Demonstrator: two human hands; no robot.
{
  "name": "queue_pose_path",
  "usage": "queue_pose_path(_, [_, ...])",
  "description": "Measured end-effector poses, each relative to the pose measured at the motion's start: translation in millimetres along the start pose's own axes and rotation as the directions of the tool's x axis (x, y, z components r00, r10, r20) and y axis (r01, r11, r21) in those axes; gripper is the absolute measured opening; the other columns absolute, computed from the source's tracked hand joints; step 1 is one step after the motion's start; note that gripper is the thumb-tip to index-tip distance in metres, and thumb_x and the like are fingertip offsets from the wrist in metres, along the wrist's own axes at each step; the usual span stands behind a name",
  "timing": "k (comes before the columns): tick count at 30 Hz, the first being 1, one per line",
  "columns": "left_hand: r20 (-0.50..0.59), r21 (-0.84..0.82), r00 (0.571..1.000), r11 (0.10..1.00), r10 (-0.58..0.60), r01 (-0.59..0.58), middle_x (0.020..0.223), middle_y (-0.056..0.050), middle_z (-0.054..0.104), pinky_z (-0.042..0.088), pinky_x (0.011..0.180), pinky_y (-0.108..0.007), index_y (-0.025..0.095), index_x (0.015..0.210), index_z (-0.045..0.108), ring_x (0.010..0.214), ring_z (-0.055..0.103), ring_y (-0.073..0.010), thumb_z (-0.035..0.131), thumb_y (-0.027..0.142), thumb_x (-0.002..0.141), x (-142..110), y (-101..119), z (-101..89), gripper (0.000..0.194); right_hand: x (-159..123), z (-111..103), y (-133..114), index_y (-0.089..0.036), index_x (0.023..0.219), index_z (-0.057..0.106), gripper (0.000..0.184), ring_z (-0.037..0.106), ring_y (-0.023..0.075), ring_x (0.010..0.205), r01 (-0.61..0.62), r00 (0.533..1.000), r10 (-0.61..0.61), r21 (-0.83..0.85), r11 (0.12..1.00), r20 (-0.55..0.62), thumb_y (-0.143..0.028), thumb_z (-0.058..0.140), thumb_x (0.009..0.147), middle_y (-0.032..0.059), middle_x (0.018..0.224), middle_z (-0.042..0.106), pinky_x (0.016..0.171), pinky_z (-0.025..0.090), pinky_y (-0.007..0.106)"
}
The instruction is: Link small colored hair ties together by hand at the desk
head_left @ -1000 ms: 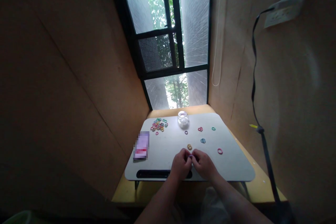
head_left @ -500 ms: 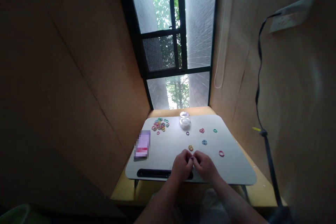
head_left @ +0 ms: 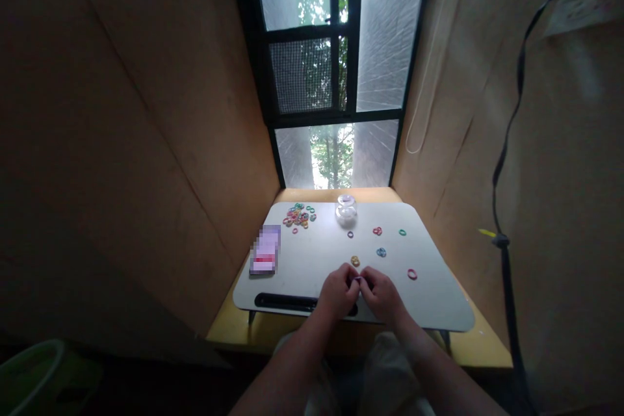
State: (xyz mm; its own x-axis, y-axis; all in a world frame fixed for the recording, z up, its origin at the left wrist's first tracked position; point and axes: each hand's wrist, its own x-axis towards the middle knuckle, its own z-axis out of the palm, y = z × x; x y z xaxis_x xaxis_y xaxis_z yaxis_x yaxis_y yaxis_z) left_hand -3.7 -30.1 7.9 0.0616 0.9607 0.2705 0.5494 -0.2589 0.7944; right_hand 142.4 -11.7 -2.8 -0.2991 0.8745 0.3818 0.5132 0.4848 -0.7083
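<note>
My left hand [head_left: 339,290] and my right hand [head_left: 381,292] meet above the front of the white table, fingertips pinched together. Between them is a small purple hair tie [head_left: 357,278], mostly hidden by the fingers. Just beyond the fingertips lies a cluster of yellow hair ties [head_left: 355,261]. Farther right are blue hair ties [head_left: 381,252], red hair ties [head_left: 377,231], a green one [head_left: 402,232] and a pink one [head_left: 412,274]. A single dark purple tie [head_left: 350,234] lies in front of a clear jar [head_left: 346,212].
A mixed pile of coloured hair ties [head_left: 297,216] lies at the back left of the white table [head_left: 312,266]. Nearer on the left is a phone [head_left: 266,250] with a blurred screen. A black slot [head_left: 287,301] runs along the front edge. A black cable [head_left: 504,273] hangs at the right.
The camera has tilted down, so the table sits higher in view and a green bin shows more at lower left. Both hands stay pinched together over the table with the purple hair tie.
</note>
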Motion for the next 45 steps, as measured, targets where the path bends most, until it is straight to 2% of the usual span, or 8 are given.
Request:
queue_pose_path(15, [0.008, -0.02, 1.0, 1.0, 0.007, -0.007, 0.069, 0.003, 0.058, 0.036, 0.061, -0.024, 0.02, 0.083, 0.056, 0.064, 0.053, -0.0123, 0.052, 0.021, 0.081, 1.9, -1.3, -2.3, 0.005, 3.3, 1.7, 0.8, -0.02, 0.068, 0.049, 0.02, 0.045, 0.0121, 0.055, -0.001, 1.0, 0.001, -0.014, 1.0, 0.01, -0.026, 0.047, 0.086, -0.0035, 0.058, 0.047, 0.054, 0.032, 0.024])
queue_pose_path(37, [0.001, 0.003, 1.0, 1.0, -0.002, 0.002, 0.067, 0.003, 0.057, 0.036, 0.06, -0.023, 0.02, 0.08, 0.055, 0.062, 0.05, -0.0118, 0.051, 0.02, 0.081, 0.8, 3.4, -0.7, 0.004, 1.4, -2.4, -2.8, -0.02, 0.071, 0.053, 0.017, 0.049, 0.0141, 0.061, -0.006, 1.0, 0.006, 0.004, 1.0, -0.019, -0.025, 0.046, 0.085, -0.0005, 0.065, 0.056, 0.059, 0.036, 0.025])
queue_pose_path(45, [0.004, 0.019, 1.0, 1.0, -0.011, 0.011, 0.067, 0.003, 0.057, 0.036, 0.06, -0.023, 0.019, 0.08, 0.055, 0.062, 0.05, -0.0118, 0.051, 0.021, 0.081, 1.9, 2.5, 1.7, 0.005, 2.6, -3.1, -2.3, -0.02, 0.071, 0.052, 0.018, 0.049, 0.0141, 0.062, 0.001, 1.0, -0.001, 0.019, 1.0, -0.001, -0.024, 0.045, 0.086, -0.001, 0.065, 0.055, 0.06, 0.036, 0.025])
